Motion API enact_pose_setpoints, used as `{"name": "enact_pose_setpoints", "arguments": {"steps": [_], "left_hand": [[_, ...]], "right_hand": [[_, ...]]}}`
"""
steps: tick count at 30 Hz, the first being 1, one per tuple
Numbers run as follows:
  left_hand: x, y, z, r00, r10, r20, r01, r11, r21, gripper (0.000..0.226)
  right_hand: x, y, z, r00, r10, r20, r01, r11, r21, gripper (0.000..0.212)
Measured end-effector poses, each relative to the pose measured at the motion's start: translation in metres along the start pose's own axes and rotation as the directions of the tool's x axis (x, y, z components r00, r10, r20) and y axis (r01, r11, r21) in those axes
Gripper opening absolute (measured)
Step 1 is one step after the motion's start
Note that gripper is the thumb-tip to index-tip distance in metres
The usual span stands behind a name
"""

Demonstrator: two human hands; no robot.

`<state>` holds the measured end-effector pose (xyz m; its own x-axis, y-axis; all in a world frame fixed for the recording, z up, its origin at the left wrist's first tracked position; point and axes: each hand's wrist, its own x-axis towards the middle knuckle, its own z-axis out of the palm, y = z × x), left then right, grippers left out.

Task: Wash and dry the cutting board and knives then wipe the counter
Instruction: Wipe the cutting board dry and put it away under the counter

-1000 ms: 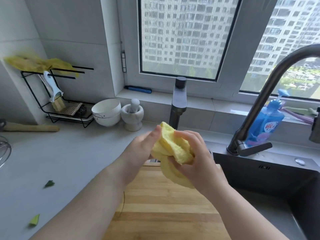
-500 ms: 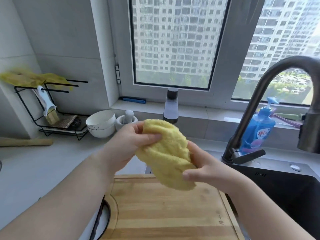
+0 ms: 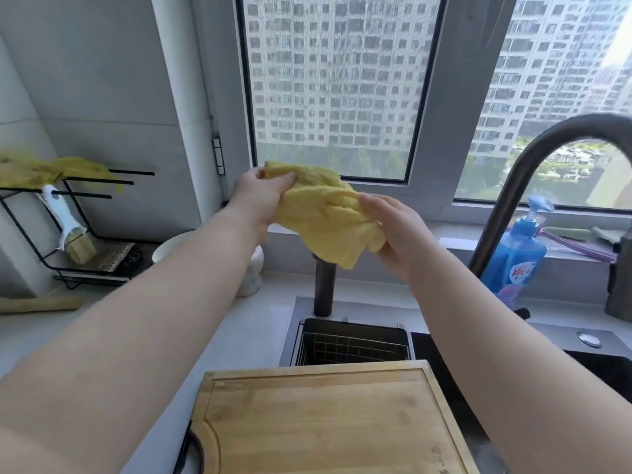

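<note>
A yellow cloth (image 3: 325,213) hangs in the air in front of the window, held by both hands. My left hand (image 3: 256,196) pinches its upper left corner. My right hand (image 3: 393,227) grips its lower right side. Below them a wooden cutting board (image 3: 325,422) lies flat on the grey counter (image 3: 239,336), its right edge next to the dark sink (image 3: 608,367). No knife shows clearly; a dark curved object (image 3: 191,449) lies at the board's left edge.
A dark curved faucet (image 3: 513,186) arches over the sink, with a blue soap bottle (image 3: 516,258) behind it. A wire basket (image 3: 352,343) sits in a recess beyond the board. At the left stand a black rack (image 3: 68,234) with a brush, and a white bowl (image 3: 171,244).
Both hands have lifted the yellow cloth higher and farther from me and spread it out between them. The view has tilted, so the board sits lower in the picture.
</note>
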<state>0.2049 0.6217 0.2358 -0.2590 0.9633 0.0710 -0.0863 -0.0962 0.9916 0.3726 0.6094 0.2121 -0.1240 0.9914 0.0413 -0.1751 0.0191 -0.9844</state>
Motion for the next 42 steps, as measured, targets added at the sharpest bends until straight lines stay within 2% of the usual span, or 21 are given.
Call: {"name": "enact_pose_setpoints", "arguments": {"steps": [3,7,11,14,17,21,23,26,29,32,37,42], "left_hand": [[0.014,-0.016,0.001,0.994,-0.108,-0.005,0.108,0.991,0.081,0.020],[0.016,-0.041,-0.002,0.981,-0.193,-0.006,0.192,0.969,0.153,0.022],[0.005,-0.044,-0.016,0.986,-0.158,-0.059,0.164,0.981,0.100,0.027],[-0.021,-0.054,-0.046,0.992,-0.089,-0.090,0.107,0.969,0.225,0.023],[-0.065,-0.092,-0.090,0.987,-0.146,-0.061,0.158,0.880,0.448,0.011],[-0.129,-0.150,-0.136,0.930,-0.330,-0.160,0.348,0.653,0.673,0.028],[-0.149,-0.174,-0.147,0.895,-0.389,-0.219,0.418,0.556,0.719,0.034],[-0.162,-0.197,-0.154,0.882,-0.400,-0.248,0.423,0.445,0.789,0.042],[-0.164,-0.206,-0.153,0.900,-0.361,-0.245,0.390,0.416,0.822,0.040],[-0.164,-0.206,-0.153,0.910,-0.331,-0.248,0.369,0.376,0.850,0.013],[-0.162,-0.206,-0.154,0.922,-0.332,-0.198,0.279,0.220,0.935,0.014],[-0.166,-0.204,-0.156,0.935,-0.318,-0.158,0.244,0.251,0.937,0.012]], "right_hand": [[0.019,0.008,-0.002,0.996,0.066,-0.060,-0.065,0.998,0.008,0.029],[0.026,0.023,-0.005,0.991,0.092,-0.099,-0.093,0.996,0.000,0.024],[0.024,0.028,-0.020,0.974,0.085,-0.210,-0.092,0.995,-0.024,0.024],[0.001,0.043,-0.054,0.963,0.020,-0.269,-0.076,0.977,-0.199,0.023],[-0.039,0.081,-0.095,0.944,0.094,-0.315,-0.210,0.910,-0.358,0.026],[-0.097,0.139,-0.134,0.864,0.277,-0.421,-0.473,0.735,-0.487,0.034],[-0.122,0.157,-0.141,0.816,0.347,-0.462,-0.563,0.657,-0.501,0.037],[-0.145,0.166,-0.135,0.740,0.465,-0.487,-0.666,0.605,-0.436,0.036],[-0.158,0.169,-0.128,0.726,0.490,-0.482,-0.683,0.594,-0.425,0.033],[-0.167,0.170,-0.123,0.761,0.430,-0.486,-0.646,0.571,-0.506,0.031],[-0.175,0.167,-0.117,0.773,0.376,-0.510,-0.631,0.541,-0.556,0.031],[-0.178,0.167,-0.107,0.776,0.317,-0.545,-0.614,0.576,-0.539,0.032]]}}
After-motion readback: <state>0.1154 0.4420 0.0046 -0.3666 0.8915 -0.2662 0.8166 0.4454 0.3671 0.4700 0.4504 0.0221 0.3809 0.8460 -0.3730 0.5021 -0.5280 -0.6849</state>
